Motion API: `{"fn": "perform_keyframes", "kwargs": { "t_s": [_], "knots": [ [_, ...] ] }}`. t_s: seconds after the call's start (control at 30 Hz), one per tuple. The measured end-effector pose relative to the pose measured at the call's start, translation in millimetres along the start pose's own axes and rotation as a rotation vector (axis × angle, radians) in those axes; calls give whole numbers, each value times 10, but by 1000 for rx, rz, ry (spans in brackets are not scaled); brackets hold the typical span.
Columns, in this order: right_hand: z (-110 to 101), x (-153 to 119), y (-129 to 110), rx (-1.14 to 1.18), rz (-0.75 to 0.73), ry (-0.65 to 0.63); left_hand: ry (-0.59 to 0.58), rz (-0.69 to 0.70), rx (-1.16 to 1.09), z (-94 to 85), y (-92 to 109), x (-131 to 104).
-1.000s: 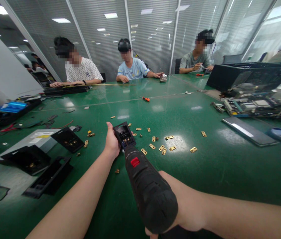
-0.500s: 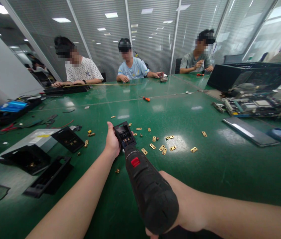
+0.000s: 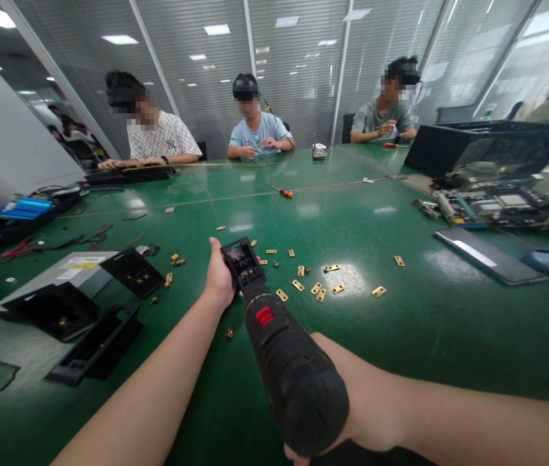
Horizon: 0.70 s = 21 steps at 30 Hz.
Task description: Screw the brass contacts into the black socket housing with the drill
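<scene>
Head view: right fingers (image 3: 298,458) clasp a drill (image 3: 294,362), long axis aimed forward-left at the box (image 3: 241,260) left fingers (image 3: 215,250) grip.

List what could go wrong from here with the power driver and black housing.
The left hand holds the black housing with no clamp visible, so the power driver might twist it loose. The power driver's tip is hidden, so a slip toward that hand could be hard to spot. A small brass part lies near the left forearm and might get knocked away.

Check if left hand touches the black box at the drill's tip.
Touching: head view shows the left hand against the black box, along its left edge.
</scene>
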State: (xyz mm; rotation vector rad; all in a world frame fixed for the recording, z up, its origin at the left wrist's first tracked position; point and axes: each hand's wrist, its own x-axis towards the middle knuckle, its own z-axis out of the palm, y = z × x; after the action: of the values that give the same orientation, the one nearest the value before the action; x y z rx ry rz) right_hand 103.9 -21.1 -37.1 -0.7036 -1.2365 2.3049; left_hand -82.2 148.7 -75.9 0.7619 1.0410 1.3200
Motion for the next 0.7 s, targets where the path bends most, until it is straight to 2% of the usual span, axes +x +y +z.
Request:
{"fn": "perform_keyframes", "kwargs": {
  "t_s": [0.43, 0.7],
  "knots": [
    [3, 20, 33, 39, 61, 45, 5, -19, -5, -9, -6, -2],
    [13, 24, 28, 40, 13, 24, 7, -19, 1, 19, 15, -20]
  ]
}}
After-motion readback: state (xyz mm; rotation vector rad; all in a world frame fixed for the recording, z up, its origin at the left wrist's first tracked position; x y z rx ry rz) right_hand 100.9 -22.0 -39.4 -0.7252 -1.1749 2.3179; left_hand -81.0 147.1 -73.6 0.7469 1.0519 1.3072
